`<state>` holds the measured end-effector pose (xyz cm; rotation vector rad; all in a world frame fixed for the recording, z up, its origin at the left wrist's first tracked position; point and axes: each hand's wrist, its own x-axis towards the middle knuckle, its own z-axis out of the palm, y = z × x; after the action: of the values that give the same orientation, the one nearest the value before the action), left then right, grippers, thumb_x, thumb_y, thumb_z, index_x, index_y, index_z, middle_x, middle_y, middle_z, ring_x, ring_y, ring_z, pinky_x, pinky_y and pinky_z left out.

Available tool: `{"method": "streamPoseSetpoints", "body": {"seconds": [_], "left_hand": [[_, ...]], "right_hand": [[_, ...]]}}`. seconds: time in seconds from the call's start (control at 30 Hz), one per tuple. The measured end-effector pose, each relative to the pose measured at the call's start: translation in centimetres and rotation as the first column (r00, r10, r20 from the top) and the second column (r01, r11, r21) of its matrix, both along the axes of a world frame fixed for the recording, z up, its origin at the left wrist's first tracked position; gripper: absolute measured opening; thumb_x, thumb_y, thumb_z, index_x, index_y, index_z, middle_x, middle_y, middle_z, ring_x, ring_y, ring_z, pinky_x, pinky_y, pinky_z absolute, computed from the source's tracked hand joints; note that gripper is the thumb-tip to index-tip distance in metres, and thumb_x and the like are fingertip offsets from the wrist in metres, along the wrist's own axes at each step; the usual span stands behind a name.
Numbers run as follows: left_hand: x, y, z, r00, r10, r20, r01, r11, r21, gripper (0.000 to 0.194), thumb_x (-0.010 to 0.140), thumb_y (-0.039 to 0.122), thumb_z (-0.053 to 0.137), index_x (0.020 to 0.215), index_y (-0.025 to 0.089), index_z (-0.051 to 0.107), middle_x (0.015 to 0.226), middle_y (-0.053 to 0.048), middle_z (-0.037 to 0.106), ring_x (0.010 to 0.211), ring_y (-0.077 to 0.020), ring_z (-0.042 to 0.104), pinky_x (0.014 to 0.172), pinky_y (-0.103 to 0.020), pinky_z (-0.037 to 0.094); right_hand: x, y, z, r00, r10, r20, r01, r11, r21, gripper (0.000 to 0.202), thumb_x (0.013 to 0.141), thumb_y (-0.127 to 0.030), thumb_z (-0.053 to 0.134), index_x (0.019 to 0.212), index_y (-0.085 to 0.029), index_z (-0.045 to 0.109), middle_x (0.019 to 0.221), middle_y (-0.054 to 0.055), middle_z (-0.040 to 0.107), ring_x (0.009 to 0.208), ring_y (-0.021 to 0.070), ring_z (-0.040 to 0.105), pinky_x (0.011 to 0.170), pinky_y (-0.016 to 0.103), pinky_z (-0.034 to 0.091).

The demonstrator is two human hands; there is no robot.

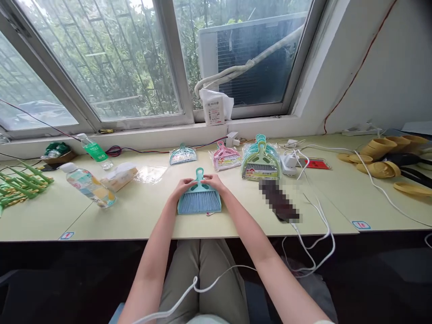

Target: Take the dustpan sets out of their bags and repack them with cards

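A small turquoise hand brush with blue bristles lies flat against a matching dustpan, near the table's front edge. My left hand grips the set at its left shoulder, thumb on top. From the right, my right hand clasps the opposite shoulder the same way. The looped handle end sticks up between my hands; my fingers under the rim are hidden. A small white and red tag peeks out at the lower edge. Beyond lie a wrapped blue set, a wrapped pink set and a stack of wrapped green sets.
At left stand a patterned bottle and a green-labelled bottle; a tissue pack and clear plastic wrap lie nearby. To the right are a blurred dark phone, white cables and a charger.
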<state>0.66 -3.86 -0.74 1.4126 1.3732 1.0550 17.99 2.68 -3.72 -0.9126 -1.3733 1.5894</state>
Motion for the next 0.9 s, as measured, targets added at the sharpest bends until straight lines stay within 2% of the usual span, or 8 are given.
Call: {"method": "streamPoseSetpoints", "body": {"seconds": [0.17,0.27,0.33,0.47,0.53,0.6,0.7,0.9], "left_hand": [[0.0,-1.8,0.7,0.988,0.113,0.107,-0.093,0.979,-0.182,0.054,0.062,0.052,0.073,0.101,0.015,0.069,0.092,-0.012,0.071,0.083,-0.0289,0.066,0.069,-0.034,0.048],[-0.2,-2.1,0.4,0.964,0.149,0.221,-0.110,0.978,-0.178,0.056,0.060,0.046,0.077,0.104,0.014,0.067,0.094,-0.012,0.071,0.085,-0.0303,0.066,0.072,-0.035,0.051],[-0.6,-2.0,0.0,0.930,0.175,0.323,-0.133,0.980,-0.147,0.054,0.059,0.042,0.078,0.104,0.014,0.066,0.092,-0.011,0.071,0.084,-0.0298,0.066,0.071,-0.035,0.052],[-1.9,-1.5,-0.8,0.842,0.317,0.437,-0.272,0.948,-0.164,0.049,0.061,0.037,0.077,0.103,0.015,0.065,0.090,-0.012,0.070,0.086,-0.0300,0.067,0.073,-0.037,0.055],[-2.5,-1.2,-1.1,0.779,0.380,0.499,-0.348,0.924,-0.159,0.046,0.065,0.035,0.074,0.106,0.016,0.064,0.094,-0.012,0.070,0.091,-0.0294,0.066,0.077,-0.037,0.055],[-2.7,-1.0,-1.1,0.710,0.418,0.568,-0.420,0.897,-0.136,0.041,0.069,0.033,0.071,0.106,0.017,0.063,0.099,-0.011,0.069,0.097,-0.0281,0.065,0.081,-0.036,0.055],[-2.6,-0.8,-0.9,0.638,0.415,0.648,-0.472,0.876,-0.096,0.029,0.075,0.028,0.065,0.103,0.018,0.063,0.104,-0.010,0.068,0.103,-0.0255,0.063,0.085,-0.033,0.054],[-1.4,0.2,-0.6,0.613,0.397,0.683,-0.405,0.900,-0.161,0.019,0.078,0.017,0.058,0.096,0.016,0.063,0.099,-0.010,0.068,0.095,-0.0227,0.066,0.083,-0.032,0.056]], "right_hand": [[0.3,0.6,0.2,0.977,-0.143,-0.159,0.133,0.988,-0.071,0.040,0.064,-0.038,0.078,0.094,-0.014,0.067,0.078,0.005,0.072,0.076,0.0196,0.068,0.082,0.036,0.054],[0.6,0.5,0.3,0.949,0.014,-0.316,-0.040,0.996,-0.078,0.048,0.084,-0.055,0.051,0.105,-0.015,0.065,0.088,0.008,0.072,0.081,0.0204,0.068,0.082,0.038,0.054],[0.8,0.3,0.3,0.944,0.073,-0.322,-0.078,0.997,0.000,0.048,0.091,-0.054,0.039,0.111,-0.017,0.063,0.096,0.008,0.072,0.088,0.0201,0.067,0.084,0.038,0.052],[1.3,-0.1,0.4,0.988,-0.092,0.127,0.044,0.939,0.342,0.026,0.089,-0.029,0.050,0.108,-0.022,0.065,0.108,0.004,0.069,0.107,0.0186,0.059,0.097,0.036,0.043],[1.5,-0.5,0.5,0.892,-0.180,0.416,-0.061,0.861,0.504,0.026,0.086,-0.021,0.055,0.109,-0.022,0.066,0.119,0.005,0.064,0.116,0.0203,0.052,0.100,0.037,0.038],[1.7,-1.1,0.7,0.775,-0.211,0.596,-0.205,0.808,0.553,0.027,0.082,-0.022,0.062,0.108,-0.023,0.067,0.126,0.006,0.059,0.122,0.0232,0.047,0.101,0.039,0.036],[1.9,-1.9,1.0,0.687,-0.197,0.700,-0.325,0.778,0.538,0.029,0.077,-0.029,0.070,0.106,-0.027,0.067,0.126,0.005,0.058,0.120,0.0252,0.046,0.100,0.040,0.034],[1.7,-2.4,0.9,0.602,-0.257,0.756,-0.352,0.765,0.539,0.054,0.079,-0.044,0.065,0.127,-0.022,0.052,0.128,0.012,0.050,0.122,0.0288,0.040,0.098,0.043,0.035]]}}
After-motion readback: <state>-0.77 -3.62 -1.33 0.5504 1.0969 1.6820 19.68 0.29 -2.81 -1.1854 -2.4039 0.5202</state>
